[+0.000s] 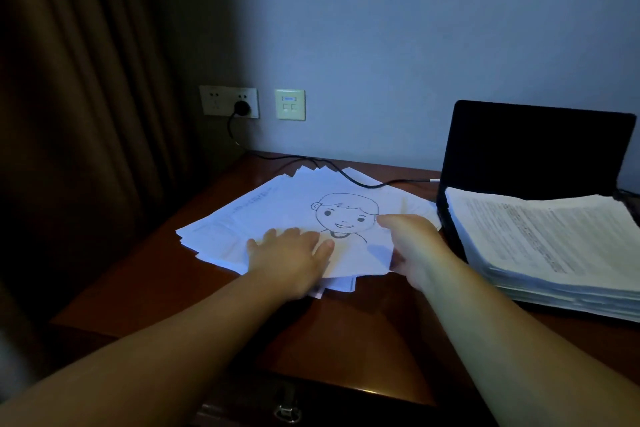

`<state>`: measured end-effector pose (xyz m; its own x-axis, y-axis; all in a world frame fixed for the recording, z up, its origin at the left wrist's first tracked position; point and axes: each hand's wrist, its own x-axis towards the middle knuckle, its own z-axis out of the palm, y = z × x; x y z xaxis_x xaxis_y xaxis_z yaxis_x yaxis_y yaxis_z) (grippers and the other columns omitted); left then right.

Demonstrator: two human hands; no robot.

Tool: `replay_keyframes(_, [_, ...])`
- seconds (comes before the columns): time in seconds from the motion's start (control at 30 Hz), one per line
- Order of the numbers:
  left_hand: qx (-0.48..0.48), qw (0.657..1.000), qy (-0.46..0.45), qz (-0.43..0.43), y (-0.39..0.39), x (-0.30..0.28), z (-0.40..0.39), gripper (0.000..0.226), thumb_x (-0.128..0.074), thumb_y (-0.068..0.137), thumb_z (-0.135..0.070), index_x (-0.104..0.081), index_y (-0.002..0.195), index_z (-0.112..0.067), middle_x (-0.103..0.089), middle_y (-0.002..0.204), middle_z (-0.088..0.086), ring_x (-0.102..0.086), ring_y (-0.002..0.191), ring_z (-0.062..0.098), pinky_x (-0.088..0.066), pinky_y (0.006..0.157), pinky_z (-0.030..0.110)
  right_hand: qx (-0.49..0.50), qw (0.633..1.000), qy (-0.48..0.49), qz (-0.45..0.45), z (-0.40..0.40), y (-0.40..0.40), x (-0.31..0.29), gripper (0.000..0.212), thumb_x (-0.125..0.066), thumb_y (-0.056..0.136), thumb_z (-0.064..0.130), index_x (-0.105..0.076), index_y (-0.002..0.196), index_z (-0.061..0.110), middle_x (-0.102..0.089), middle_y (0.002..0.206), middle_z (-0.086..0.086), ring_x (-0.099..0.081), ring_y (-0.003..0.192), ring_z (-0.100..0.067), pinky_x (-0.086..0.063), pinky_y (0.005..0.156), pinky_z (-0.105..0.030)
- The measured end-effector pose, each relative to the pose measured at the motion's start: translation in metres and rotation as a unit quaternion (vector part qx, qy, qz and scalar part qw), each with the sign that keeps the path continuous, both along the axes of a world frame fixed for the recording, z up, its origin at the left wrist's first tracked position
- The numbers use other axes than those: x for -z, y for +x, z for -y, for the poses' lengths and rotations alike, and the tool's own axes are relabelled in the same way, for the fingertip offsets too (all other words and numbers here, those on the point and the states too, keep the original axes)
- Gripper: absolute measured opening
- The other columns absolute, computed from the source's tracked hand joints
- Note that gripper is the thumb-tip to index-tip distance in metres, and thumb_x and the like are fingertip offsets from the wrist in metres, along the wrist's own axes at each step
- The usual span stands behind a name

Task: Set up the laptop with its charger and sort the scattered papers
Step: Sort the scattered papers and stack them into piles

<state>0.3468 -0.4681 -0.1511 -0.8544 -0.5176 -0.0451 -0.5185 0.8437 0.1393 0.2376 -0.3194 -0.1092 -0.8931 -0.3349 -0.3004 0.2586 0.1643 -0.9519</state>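
Both forearms reach in: left hand (pixel 289 253) flat on the fanned papers (pixel 277 215), right hand (pixel 412 246) pinching the drawing sheet's (pixel 346 215) right edge, nearer the laptop (pixel 533 149) stack (pixel 550 246).

— Dim room there: a brown curtain (pixel 86 80) hung far left of the hands.
— And a bluish wall (pixel 415 28) stood beyond them, sockets (pixel 228 101) low, above the dark wooden desk (pixel 346 340).
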Motion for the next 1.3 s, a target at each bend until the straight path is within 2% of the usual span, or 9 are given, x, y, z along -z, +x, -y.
replay_keyframes(0.13, [0.034,0.993,0.078,-0.079,0.005,-0.002,-0.009,0.041,-0.021,0.1,-0.064,-0.056,0.11,-0.043,-0.067,0.114,-0.004,-0.053,0.121,0.03,-0.038,0.104,0.052,0.017,0.998,0.043,-0.053,-0.002,-0.01,0.004,0.033,-0.065,0.094,0.004,-0.048,0.121,0.012,-0.052,0.102,-0.003,-0.053,0.092,-0.023,-0.045,0.071,-0.02])
replay_keyframes(0.2, [0.045,0.994,0.071,-0.074,0.006,-0.004,-0.009,0.047,-0.025,0.102,-0.065,-0.051,0.136,-0.046,-0.06,0.137,-0.003,-0.049,0.131,0.031,-0.036,0.11,0.052,0.031,0.997,0.046,-0.052,-0.003,-0.013,0.009,0.057,-0.064,0.093,-0.001,-0.04,0.144,0.007,-0.05,0.121,-0.008,-0.049,0.101,-0.023,-0.042,0.051,-0.017])
replay_keyframes(0.33, [0.0,0.999,0.019,-0.05,-0.004,-0.006,0.019,0.061,-0.028,0.101,-0.069,-0.023,0.157,-0.047,-0.019,0.17,-0.004,-0.018,0.155,0.033,-0.008,0.12,0.066,0.056,0.995,0.044,-0.076,-0.002,-0.012,0.017,0.083,-0.063,0.092,-0.003,-0.023,0.16,0.025,-0.041,0.144,0.007,-0.046,0.107,-0.018,-0.042,0.071,-0.024])
replay_keyframes(0.5, [-0.006,0.999,-0.033,0.031,0.01,0.003,0.036,0.042,-0.03,0.101,-0.058,-0.043,0.137,-0.04,-0.049,0.143,0.0,-0.043,0.132,0.037,-0.03,0.109,0.064,0.048,0.995,0.008,-0.091,-0.007,-0.01,0.022,0.081,-0.052,0.094,-0.011,-0.033,0.156,0.036,-0.036,0.156,0.008,-0.044,0.11,-0.015,-0.047,0.062,-0.017])
replay_keyframes(0.63, [-0.001,0.993,0.011,-0.116,0.021,0.0,0.03,0.034,-0.034,0.103,-0.047,-0.065,0.108,-0.034,-0.069,0.107,-0.003,-0.05,0.113,0.033,-0.042,0.089,0.042,0.041,0.996,-0.047,-0.056,-0.012,-0.017,0.027,0.075,-0.061,0.094,-0.006,-0.04,0.155,0.032,-0.04,0.155,0.002,-0.056,0.11,-0.02,-0.044,0.062,-0.017])
replay_keyframes(0.77, [-0.067,0.975,0.129,-0.168,0.014,0.0,0.044,0.041,-0.051,0.1,-0.044,-0.06,0.138,-0.032,-0.055,0.145,0.001,-0.051,0.13,0.029,-0.045,0.108,0.042,0.032,0.994,-0.052,-0.091,-0.013,-0.02,0.036,0.065,-0.067,0.092,0.002,-0.053,0.146,0.034,-0.053,0.136,0.001,-0.064,0.1,-0.023,-0.049,0.076,-0.023])
replay_keyframes(0.93, [-0.121,0.942,0.204,-0.237,0.003,-0.013,0.048,0.051,-0.056,0.098,-0.032,-0.046,0.148,-0.028,-0.047,0.148,0.009,-0.065,0.104,0.028,-0.051,0.088,0.036,0.023,0.985,-0.057,-0.159,-0.014,-0.013,0.049,0.058,-0.067,0.089,0.005,-0.063,0.136,0.039,-0.059,0.121,0.008,-0.047,0.075,-0.007,-0.041,0.067,-0.02])
replay_keyframes(1.17, [-0.268,0.762,0.494,-0.321,-0.002,-0.046,0.057,0.009,-0.057,0.101,-0.003,-0.056,0.11,-0.003,-0.054,0.087,0.013,-0.057,0.072,0.028,-0.053,0.067,0.039,0.005,0.982,-0.052,-0.182,-0.016,-0.015,0.057,0.067,-0.073,0.088,0.007,-0.056,0.138,0.048,-0.027,0.165,0.008,-0.029,0.15,-0.012,-0.037,0.099,-0.029])
replay_keyframes(1.3, [-0.254,0.826,0.454,-0.218,-0.002,-0.042,0.062,0.017,-0.052,0.097,0.011,-0.055,0.088,-0.004,-0.061,0.092,0.016,-0.062,0.074,0.028,-0.056,0.042,0.032,0.006,0.982,-0.037,-0.185,-0.017,-0.011,0.055,0.079,-0.072,0.088,0.004,-0.046,0.144,0.052,-0.021,0.167,0.009,-0.029,0.15,-0.014,-0.041,0.107,-0.036])
